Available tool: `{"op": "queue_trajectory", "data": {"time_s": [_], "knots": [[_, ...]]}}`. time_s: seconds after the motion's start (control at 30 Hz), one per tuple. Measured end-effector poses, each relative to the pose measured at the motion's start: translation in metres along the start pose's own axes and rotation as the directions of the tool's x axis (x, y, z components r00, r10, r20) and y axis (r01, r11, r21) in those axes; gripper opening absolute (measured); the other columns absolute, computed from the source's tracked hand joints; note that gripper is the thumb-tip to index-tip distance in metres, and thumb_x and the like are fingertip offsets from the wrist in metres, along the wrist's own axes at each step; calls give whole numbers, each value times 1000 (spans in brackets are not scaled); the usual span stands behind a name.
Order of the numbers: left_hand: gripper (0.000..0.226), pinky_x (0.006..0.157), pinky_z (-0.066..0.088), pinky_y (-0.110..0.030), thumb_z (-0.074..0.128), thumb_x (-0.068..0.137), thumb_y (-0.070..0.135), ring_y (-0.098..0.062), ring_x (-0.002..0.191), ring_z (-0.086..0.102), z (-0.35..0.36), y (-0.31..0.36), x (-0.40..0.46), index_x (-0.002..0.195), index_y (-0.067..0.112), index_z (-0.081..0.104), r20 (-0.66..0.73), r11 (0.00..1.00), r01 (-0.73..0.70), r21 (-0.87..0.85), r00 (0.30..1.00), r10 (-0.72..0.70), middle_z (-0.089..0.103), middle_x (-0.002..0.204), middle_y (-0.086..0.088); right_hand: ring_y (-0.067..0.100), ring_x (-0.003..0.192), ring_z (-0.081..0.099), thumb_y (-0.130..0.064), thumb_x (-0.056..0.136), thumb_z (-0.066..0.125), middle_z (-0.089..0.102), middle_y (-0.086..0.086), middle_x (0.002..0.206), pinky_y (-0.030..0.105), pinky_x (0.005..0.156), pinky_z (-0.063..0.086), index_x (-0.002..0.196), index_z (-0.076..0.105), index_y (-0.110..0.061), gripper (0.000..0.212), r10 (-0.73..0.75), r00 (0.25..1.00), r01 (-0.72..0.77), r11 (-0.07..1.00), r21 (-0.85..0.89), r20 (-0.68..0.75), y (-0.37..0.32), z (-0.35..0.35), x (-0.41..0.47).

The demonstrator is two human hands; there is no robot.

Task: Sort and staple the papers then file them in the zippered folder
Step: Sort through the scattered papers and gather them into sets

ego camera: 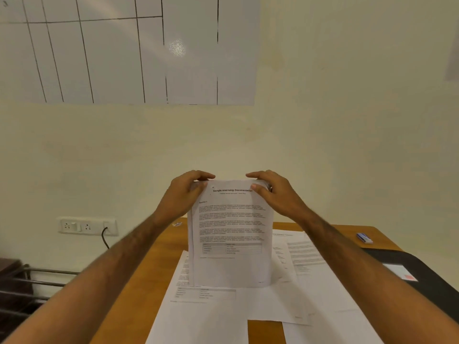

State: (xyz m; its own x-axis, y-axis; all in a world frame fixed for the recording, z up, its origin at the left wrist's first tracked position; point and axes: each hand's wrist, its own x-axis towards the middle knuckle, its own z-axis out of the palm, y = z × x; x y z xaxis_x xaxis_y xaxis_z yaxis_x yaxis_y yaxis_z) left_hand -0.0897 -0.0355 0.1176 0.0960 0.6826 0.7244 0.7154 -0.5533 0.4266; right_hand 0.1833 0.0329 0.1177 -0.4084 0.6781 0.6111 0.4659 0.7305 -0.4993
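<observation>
A stack of printed papers (231,234) stands upright on its bottom edge over the wooden table (141,281). Its front page is headed "Sample Internship Documentation". My left hand (185,192) grips the stack's top left corner and my right hand (273,192) grips the top right corner. More printed sheets (298,281) lie flat on the table under and beside the stack. A black zippered folder (419,276) lies at the right edge of the table. A small blue and white stapler (364,238) rests at the table's far right.
A cream wall (323,120) rises right behind the table, with a whiteboard (111,50) high on it and a socket panel (87,225) with a black cable at the left. A dark metal rack (27,289) stands left of the table.
</observation>
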Motion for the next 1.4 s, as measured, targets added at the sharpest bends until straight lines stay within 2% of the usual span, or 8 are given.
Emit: {"op": "queue_trajectory", "data": {"time_s": [0.13, 0.23, 0.43, 0.63, 0.8, 1.07, 1.23, 1.4], "knots": [[27, 87, 52, -26, 51, 102, 21, -10, 104, 62, -9, 0, 12, 124, 20, 67, 147, 944, -148, 297, 983, 108, 69, 117, 5, 11, 111, 60, -28, 103, 52, 67, -9, 127, 38, 93, 53, 133, 63, -27, 32, 18, 991, 8, 980, -197, 130, 1, -17, 5], [23, 81, 47, -14, 53, 101, 15, -7, 96, 62, -13, -3, 12, 117, 16, 69, 162, 941, -169, 292, 979, 125, 71, 111, 4, 11, 99, 64, -25, 101, 56, 71, -8, 113, 42, 88, 56, 119, 69, -23, 23, 47, 987, -6, 966, -257, 153, 1, -31, 7], [13, 71, 53, -19, 58, 98, 10, -10, 80, 66, -15, -5, 7, 102, 14, 69, 159, 939, -176, 294, 978, 134, 74, 97, 3, 12, 79, 73, -19, 101, 59, 76, 2, 96, 42, 82, 61, 103, 71, -12, 14, 66, 975, -3, 958, -285, 211, -5, -43, 10], [15, 73, 52, -22, 54, 99, 9, -11, 83, 65, -24, 7, 27, 99, 13, 68, 1, 956, -166, 241, 985, 170, 71, 95, 3, 23, 90, 67, -25, 100, 55, 70, -2, 96, 53, 81, 58, 86, 58, -28, 15, 68, 989, -38, 976, -215, 133, -21, -55, 13], [14, 74, 44, -10, 55, 97, 5, -12, 86, 61, -22, 8, 35, 96, 11, 67, -130, 979, -120, 163, 981, 141, 68, 94, 2, 23, 99, 67, -21, 106, 49, 64, 5, 110, 34, 64, 64, 98, 55, -15, 12, 96, 993, -95, 995, -14, 72, -33, -55, 14], [13, 62, 50, -20, 48, 101, 13, -12, 82, 62, -20, 0, 16, 101, 17, 60, 211, 942, -148, 302, 974, 85, 66, 97, 4, 28, 103, 65, -17, 107, 48, 62, 10, 115, 41, 59, 64, 103, 57, -11, 11, 129, 967, -109, 989, -102, 218, -21, -50, 5], [11, 64, 56, -28, 39, 105, 27, -6, 69, 65, -29, -2, 19, 111, 28, 48, 438, 800, -227, 555, 898, -49, 67, 103, 12, 27, 102, 65, -19, 108, 46, 62, 7, 113, 41, 67, 64, 102, 54, -16, 10, 112, 949, -59, 981, -183, 296, -19, -50, 6], [9, 56, 56, -21, 42, 104, 20, -7, 59, 68, -28, -1, 24, 101, 21, 50, 496, 865, -162, 474, 862, -110, 70, 106, 5, 23, 89, 69, -29, 106, 45, 66, 1, 110, 44, 70, 63, 95, 51, -31, 13, 94, 951, 7, 945, -326, 294, -19, -50, 10]]}}
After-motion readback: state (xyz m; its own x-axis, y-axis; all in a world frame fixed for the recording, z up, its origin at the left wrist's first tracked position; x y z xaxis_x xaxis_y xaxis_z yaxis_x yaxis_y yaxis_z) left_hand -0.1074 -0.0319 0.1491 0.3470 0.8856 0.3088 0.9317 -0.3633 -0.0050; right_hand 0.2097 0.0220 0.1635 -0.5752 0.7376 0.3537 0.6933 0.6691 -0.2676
